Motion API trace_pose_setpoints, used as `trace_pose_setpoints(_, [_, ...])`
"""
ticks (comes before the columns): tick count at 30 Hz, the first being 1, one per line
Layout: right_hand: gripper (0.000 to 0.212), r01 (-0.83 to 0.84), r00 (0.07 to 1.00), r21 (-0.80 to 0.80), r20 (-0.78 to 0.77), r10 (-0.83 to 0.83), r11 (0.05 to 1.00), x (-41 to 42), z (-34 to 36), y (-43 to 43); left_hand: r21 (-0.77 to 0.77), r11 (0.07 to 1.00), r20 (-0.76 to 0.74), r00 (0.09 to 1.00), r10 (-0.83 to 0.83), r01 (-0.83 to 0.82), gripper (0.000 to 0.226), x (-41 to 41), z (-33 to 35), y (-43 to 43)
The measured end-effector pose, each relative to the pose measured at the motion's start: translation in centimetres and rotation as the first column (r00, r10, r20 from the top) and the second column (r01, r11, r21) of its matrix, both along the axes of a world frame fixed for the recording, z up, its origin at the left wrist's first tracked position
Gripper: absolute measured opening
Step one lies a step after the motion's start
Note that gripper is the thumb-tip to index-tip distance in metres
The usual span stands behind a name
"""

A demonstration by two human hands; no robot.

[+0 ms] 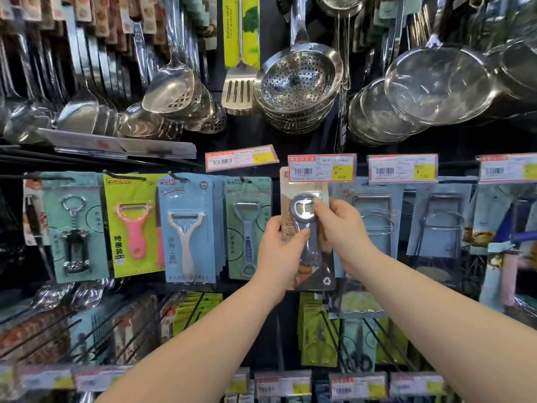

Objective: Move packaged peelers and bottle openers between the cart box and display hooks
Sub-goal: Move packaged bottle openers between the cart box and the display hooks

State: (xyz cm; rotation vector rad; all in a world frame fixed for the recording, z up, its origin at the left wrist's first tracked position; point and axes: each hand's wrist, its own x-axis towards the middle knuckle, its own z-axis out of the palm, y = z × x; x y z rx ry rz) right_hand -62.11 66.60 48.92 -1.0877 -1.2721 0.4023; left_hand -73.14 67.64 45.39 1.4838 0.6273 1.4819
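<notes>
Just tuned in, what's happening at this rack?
A person holds a packaged bottle opener up against the display with both hands. The left hand grips the card's left edge, and the right hand pinches it beside the opener's ring. The card's top sits just under a price tag, to the right of a hanging grey peeler pack. Whether it is on a hook cannot be seen.

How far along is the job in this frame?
Done: the pink peeler pack and white peeler pack hang on hooks. In hand: left hand and right hand grip a bottle opener pack, its top hidden behind a price tag. Left: unclear from this view.
</notes>
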Motion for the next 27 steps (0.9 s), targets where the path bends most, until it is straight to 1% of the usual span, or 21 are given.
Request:
trace_pose_setpoints(2, [0.021, 0.006, 0.998, -0.004, -0.055, -0.007, 1.000, 0.1, 0.2, 0.0, 0.011, 1.000, -0.017, 1.000, 0.015, -0.015, 0.016, 0.3, 0.5, -0.2])
trace_pose_setpoints(4, [0.020, -0.007, 0.993, -0.030, -0.119, 0.003, 1.000, 0.6, 0.1, 0.0, 0.060, 0.996, -0.087, 0.994, 0.066, -0.061, 0.015, 0.8, 0.7, -0.5])
trace_pose_setpoints(5, [0.021, -0.015, 0.993, -0.039, -0.119, 0.010, 0.999, 0.9, -0.1, 0.0, 0.059, 0.996, -0.101, 0.993, 0.069, -0.063, 0.014, 1.0, 0.6, -0.8])
trace_pose_setpoints(9, [0.021, 0.015, 0.997, -0.061, -0.078, -0.020, 0.998, 1.7, -1.0, 0.1, -0.031, 0.999, -0.103, 0.994, 0.026, -0.029, 0.017, 1.4, -0.5, -1.2])
trace_pose_setpoints(11, [0.022, 0.017, 0.997, -0.067, -0.077, -0.022, 0.998, 1.7, -1.1, 0.5, -0.025, 0.999, -0.101, 0.994, 0.036, -0.039, 0.017, 1.5, -0.7, -0.8])
trace_pose_setpoints(14, [0.025, 0.043, 0.998, -0.077, -0.034, -0.046, 0.996, 1.7, -0.6, 1.4, -0.002, 0.996, -0.140, 0.986, 0.088, -0.089, 0.017, 1.3, -0.4, 0.5])
trace_pose_setpoints(17, [0.030, 0.081, 0.996, -0.133, -0.013, -0.083, 0.988, 1.7, -0.2, 2.9, -0.043, 0.992, -0.206, 0.973, 0.107, -0.119, 0.021, 1.1, 0.1, 2.2])
trace_pose_setpoints(18, [0.029, 0.092, 0.996, -0.153, -0.004, -0.094, 0.984, 1.8, -0.2, 3.5, -0.053, 0.990, -0.231, 0.966, 0.113, -0.128, 0.016, 1.2, 0.1, 2.8])
trace_pose_setpoints(19, [0.028, 0.114, 0.993, -0.179, 0.019, -0.112, 0.977, 1.9, -0.2, 4.1, -0.058, 0.988, -0.256, 0.959, 0.123, -0.143, 0.013, 1.2, 0.2, 3.3])
trace_pose_setpoints(20, [0.027, 0.147, 0.989, -0.205, 0.057, -0.138, 0.968, 1.9, -0.1, 4.7, -0.060, 0.985, -0.276, 0.951, 0.138, -0.160, 0.015, 1.3, 0.3, 4.0])
trace_pose_setpoints(22, [0.031, 0.260, 0.959, -0.257, 0.178, -0.218, 0.931, 2.1, 0.2, 5.8, -0.073, 0.980, -0.302, 0.941, 0.154, -0.184, 0.016, 1.5, 0.4, 5.1])
trace_pose_setpoints(24, [0.035, 0.354, 0.915, -0.272, 0.299, -0.271, 0.895, 2.4, 0.3, 6.7, -0.086, 0.975, -0.337, 0.927, 0.168, -0.207, 0.027, 2.0, 0.5, 6.3])
trace_pose_setpoints(27, [0.038, 0.386, 0.886, -0.261, 0.373, -0.277, 0.885, 2.8, 0.4, 7.7, -0.055, 0.960, -0.399, 0.887, 0.231, -0.275, 0.029, 2.6, 0.5, 7.9])
